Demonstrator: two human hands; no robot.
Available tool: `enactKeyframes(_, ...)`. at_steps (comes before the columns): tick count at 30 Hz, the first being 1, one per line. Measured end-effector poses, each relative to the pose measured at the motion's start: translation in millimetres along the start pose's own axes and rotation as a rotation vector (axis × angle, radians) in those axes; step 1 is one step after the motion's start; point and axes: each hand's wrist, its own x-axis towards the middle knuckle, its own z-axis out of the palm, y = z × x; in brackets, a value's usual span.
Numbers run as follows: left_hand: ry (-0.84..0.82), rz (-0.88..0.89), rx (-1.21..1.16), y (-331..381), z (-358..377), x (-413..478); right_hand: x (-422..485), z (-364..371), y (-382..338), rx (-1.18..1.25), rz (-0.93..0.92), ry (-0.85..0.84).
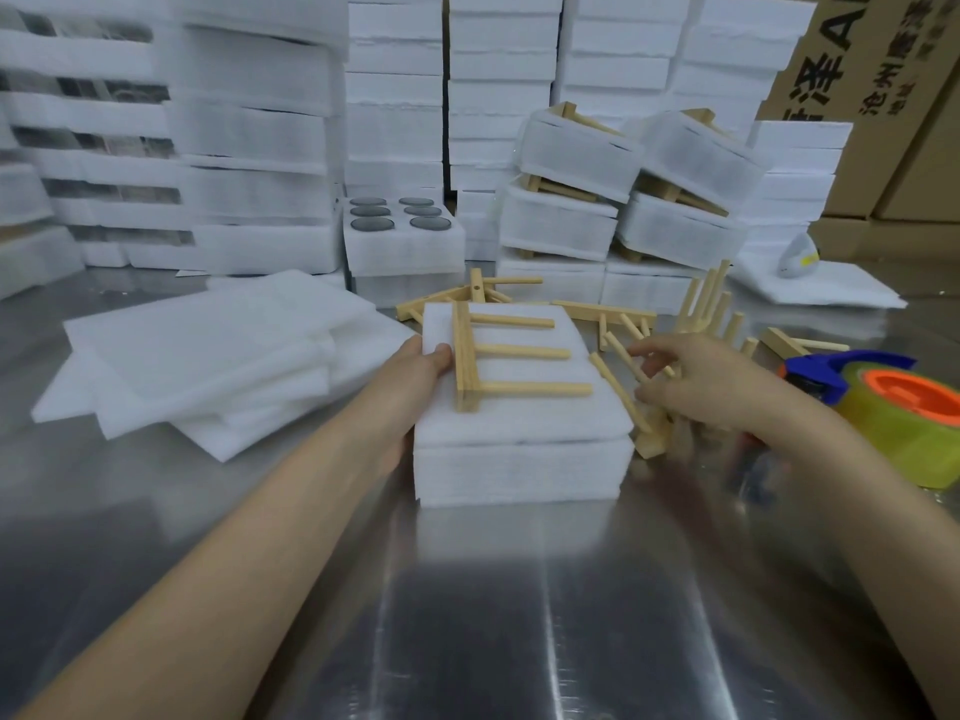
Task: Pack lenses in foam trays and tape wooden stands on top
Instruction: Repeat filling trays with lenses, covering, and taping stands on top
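We see a shiny metal table (519, 615) with streaky light glare on it; brown cardboard boxes (904, 163) with black printed lettering stand stacked at the back right.

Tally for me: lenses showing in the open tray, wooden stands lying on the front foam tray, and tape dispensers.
Lenses in the open tray: 6
Wooden stands on the front foam tray: 1
Tape dispensers: 1
Total: 8

White foam tray (519, 459), pale wooden stand (498, 356) on it, grey lenses (371, 224) behind, yellow tape roll (904, 433) with orange core, blue dispenser (831, 371), silvery worktop (519, 615).
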Motion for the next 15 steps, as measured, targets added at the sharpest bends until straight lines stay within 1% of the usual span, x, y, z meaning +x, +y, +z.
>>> enactKeyframes(1,0.001,0.003,0.000,0,0,0,1,3,1,-0.018,-0.022,0.047)
enactKeyframes(2,-0.001,0.004,-0.001,-1,0,0,2,6,1,-0.005,-0.046,0.142)
enactKeyframes(5,-0.006,0.003,-0.007,-2,0,0,5,13,-2,0.250,-0.033,0.510)
enactKeyframes(6,-0.006,0.004,-0.011,-2,0,0,8,12,-5,0.328,-0.018,0.585)
enactKeyframes(7,-0.004,0.005,-0.017,-3,-1,1,13,12,-6,0.389,-0.005,0.597)
enactKeyframes(8,-0.001,0.005,-0.024,-3,-1,1,19,13,-7,0.439,0.010,0.551)
enactKeyframes(10,-0.002,0.003,-0.029,-3,0,2,27,16,-9,0.499,0.047,0.395)
enactKeyframes(11,-0.007,0.002,-0.028,-4,0,2,27,19,-10,0.482,0.044,0.354)
enactKeyframes(13,-0.017,0.001,-0.024,-3,0,2,23,23,-13,0.443,-0.020,0.372)
enactKeyframes(15,-0.029,0.011,-0.024,-3,-1,4,15,23,-21,0.522,-0.160,0.365)
